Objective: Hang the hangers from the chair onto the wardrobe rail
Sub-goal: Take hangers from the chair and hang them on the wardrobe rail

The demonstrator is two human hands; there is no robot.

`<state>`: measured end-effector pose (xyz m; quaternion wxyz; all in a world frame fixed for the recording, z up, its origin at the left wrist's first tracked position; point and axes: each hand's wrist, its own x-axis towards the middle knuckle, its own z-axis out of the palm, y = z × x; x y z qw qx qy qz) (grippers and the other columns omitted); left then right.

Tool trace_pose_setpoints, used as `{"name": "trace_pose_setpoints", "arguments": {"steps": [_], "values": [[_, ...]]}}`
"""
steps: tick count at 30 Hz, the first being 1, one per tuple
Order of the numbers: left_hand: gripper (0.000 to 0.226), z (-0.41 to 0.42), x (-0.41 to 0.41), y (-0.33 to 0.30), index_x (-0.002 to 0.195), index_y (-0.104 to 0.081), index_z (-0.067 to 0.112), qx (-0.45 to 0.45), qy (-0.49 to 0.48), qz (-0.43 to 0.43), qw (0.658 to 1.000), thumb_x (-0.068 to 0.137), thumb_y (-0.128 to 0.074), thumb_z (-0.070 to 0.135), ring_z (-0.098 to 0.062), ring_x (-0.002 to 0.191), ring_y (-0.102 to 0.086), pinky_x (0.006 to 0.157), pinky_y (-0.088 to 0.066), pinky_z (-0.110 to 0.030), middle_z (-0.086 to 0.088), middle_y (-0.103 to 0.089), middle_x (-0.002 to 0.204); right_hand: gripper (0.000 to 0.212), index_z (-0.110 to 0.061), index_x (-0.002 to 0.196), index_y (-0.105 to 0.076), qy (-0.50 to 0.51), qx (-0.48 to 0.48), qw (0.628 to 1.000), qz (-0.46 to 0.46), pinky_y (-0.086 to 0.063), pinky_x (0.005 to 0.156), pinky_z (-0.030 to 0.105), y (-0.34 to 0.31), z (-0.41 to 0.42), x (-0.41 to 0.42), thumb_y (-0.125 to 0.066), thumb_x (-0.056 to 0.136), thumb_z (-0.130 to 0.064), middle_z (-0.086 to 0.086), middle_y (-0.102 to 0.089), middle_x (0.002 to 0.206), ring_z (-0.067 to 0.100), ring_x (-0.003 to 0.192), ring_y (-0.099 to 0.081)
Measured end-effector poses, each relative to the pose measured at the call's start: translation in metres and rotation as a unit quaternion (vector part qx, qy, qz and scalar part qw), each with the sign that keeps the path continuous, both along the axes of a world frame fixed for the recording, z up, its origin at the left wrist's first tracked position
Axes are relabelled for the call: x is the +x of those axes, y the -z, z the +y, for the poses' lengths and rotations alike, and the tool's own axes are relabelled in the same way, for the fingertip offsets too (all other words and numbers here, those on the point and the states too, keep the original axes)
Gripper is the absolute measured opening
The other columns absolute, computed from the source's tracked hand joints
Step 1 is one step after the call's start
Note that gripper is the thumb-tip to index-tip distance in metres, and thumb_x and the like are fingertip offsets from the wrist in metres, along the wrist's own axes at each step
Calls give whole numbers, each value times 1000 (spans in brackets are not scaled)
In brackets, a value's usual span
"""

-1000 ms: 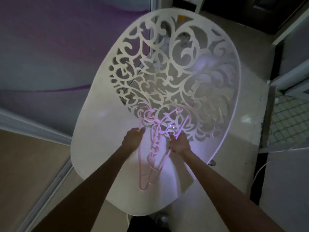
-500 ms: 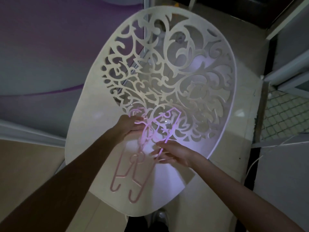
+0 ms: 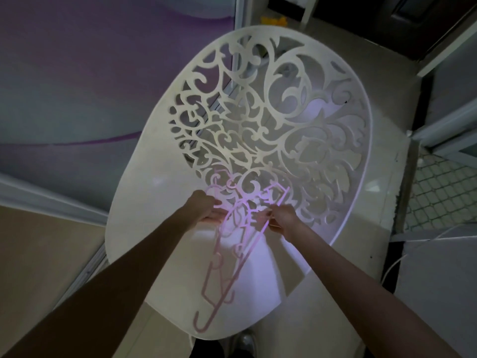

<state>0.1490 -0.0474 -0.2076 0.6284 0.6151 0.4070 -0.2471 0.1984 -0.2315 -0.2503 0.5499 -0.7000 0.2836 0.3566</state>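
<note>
Several pink plastic hangers (image 3: 233,244) lie bunched on the seat of a white chair (image 3: 144,202) with a cut-out scroll-pattern back. Their hooks point toward me at the seat's front. My left hand (image 3: 205,209) grips the left shoulder ends of the hangers. My right hand (image 3: 282,219) pinches the right arms of the hangers. The bunch looks lifted slightly off the seat. The wardrobe rail is not in view.
A purple and grey sliding wardrobe door (image 3: 77,86) fills the left, with its floor track (image 3: 85,267) below. A dark doorway (image 3: 374,21) lies beyond the chair. A tiled patch (image 3: 444,187) and a white cable (image 3: 395,264) are on the right.
Both hands have gathered the hangers: the hands moved closer together on the bunch, and the hooks swung toward the seat's front edge. The view shifted slightly.
</note>
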Motion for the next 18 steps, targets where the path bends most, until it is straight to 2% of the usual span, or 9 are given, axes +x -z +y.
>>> {"name": "trace_pose_setpoints", "arguments": {"steps": [3,6,7,9,11,13,15,16,18], "values": [[18,-5,-11,11,98,-54,-2,-14,18,5,1000,98,-38,6,-10,44,-64,45,-54,-20,-12,-67,73,23,-6,80,-53,-59,-75,995,-12,-44,37,17,12,-3,2,-37,96,-6,10,-60,59,12,35,-58],[23,1,-19,18,85,-58,5,-18,8,-4,1000,98,-40,11,-7,42,-64,45,-53,-17,0,-68,53,23,-7,74,-50,-138,-119,983,6,-44,40,18,9,-1,7,-38,94,-4,2,-59,40,13,32,-56],[24,6,-21,19,84,-59,7,-17,11,-6,1000,98,-40,11,-7,41,-64,45,-53,-17,2,-67,50,23,-6,72,-52,-172,-129,976,16,-45,42,19,8,-1,9,-41,93,-6,3,-60,42,13,33,-57],[23,19,-27,17,84,-61,8,-16,15,-17,1000,98,-42,11,-7,42,-65,45,-54,-17,4,-67,48,22,-3,74,-59,-241,-135,961,27,-49,49,22,4,1,8,-51,91,-15,11,-66,61,18,46,-61],[22,37,-32,12,85,-61,9,-6,11,-29,999,98,-44,11,-6,42,-65,43,-53,-17,2,-69,54,24,-2,82,-65,-273,-102,956,13,-51,59,27,2,5,3,-59,89,-24,14,-69,76,21,58,-64],[25,55,-39,7,80,-61,11,24,6,-26,999,99,-44,12,-4,42,-65,41,-51,-15,-1,-67,66,22,-6,81,-65,-289,-52,956,4,-48,53,19,-5,13,-7,-58,91,-24,7,-69,71,13,54,-65],[28,73,-47,2,78,-61,13,54,-12,-14,998,99,-42,14,-3,41,-64,41,-51,-15,0,-68,64,23,-6,79,-63,-287,11,958,15,-44,43,11,-16,23,-21,-54,94,-21,0,-68,61,6,45,-63],[28,79,-51,1,79,-60,12,62,-27,-5,998,100,-41,16,-5,43,-65,41,-51,-16,1,-69,61,24,-6,80,-62,-289,31,957,15,-44,42,10,-22,28,-27,-52,95,-22,0,-68,62,6,43,-63],[28,89,-60,-1,81,-58,11,59,-95,8,994,100,-38,18,-13,48,-66,41,-52,-19,-4,-68,66,30,-7,87,-60,-312,43,949,2,-50,47,14,-34,39,-37,-50,95,-34,3,-67,73,9,49,-65]]}}
